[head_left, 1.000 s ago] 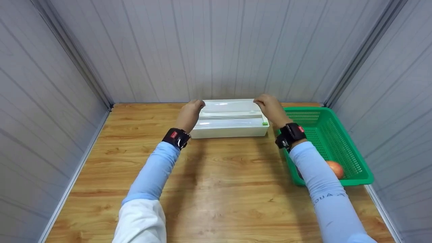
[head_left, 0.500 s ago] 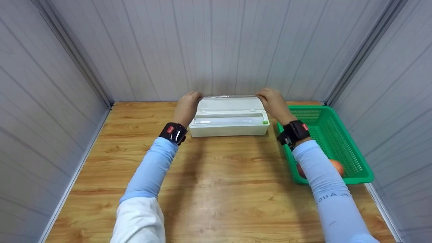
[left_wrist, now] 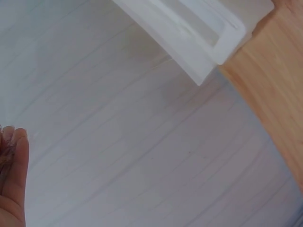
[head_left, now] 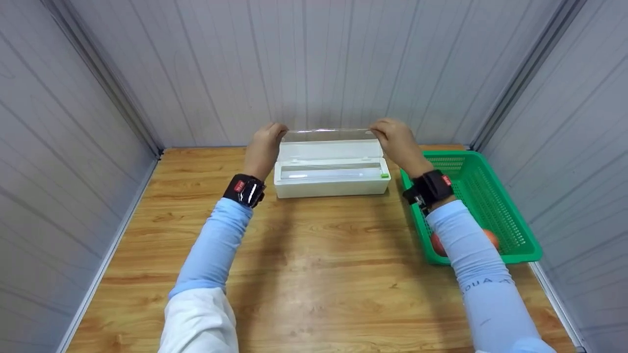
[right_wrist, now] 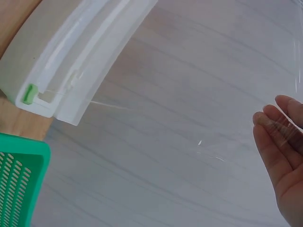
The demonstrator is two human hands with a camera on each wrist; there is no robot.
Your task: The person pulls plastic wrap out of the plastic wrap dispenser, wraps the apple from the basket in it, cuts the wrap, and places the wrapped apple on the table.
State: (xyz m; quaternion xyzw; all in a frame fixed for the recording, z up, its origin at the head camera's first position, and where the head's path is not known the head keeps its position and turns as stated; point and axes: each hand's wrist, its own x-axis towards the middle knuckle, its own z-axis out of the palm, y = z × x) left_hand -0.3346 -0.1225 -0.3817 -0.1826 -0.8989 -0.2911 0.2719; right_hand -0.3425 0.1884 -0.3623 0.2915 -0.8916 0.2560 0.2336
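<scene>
A clear sheet of cling film (head_left: 326,134) stretches between both hands, above a white cling film dispenser box (head_left: 333,189). Its lid (head_left: 331,149) stands raised at the back, and a film roll (head_left: 331,174) shows inside. A small green slider (head_left: 384,175) sits at the box's right end. My left hand (head_left: 263,147) pinches the film's left corner; only part of that hand shows in the left wrist view. At the other corner, my right hand (head_left: 397,144) pinches the film between thumb and fingers, as the right wrist view shows.
A green perforated basket (head_left: 510,211) stands at the right of the wooden table (head_left: 319,274). Two reddish round fruits (head_left: 438,244) lie in it, partly hidden by the right forearm. Grey panel walls (head_left: 328,63) rise behind and on both sides.
Both hands have risen and moved back from the box, spreading slightly apart, drawing the film up above the lid. The box has stayed on the table in nearly the same place.
</scene>
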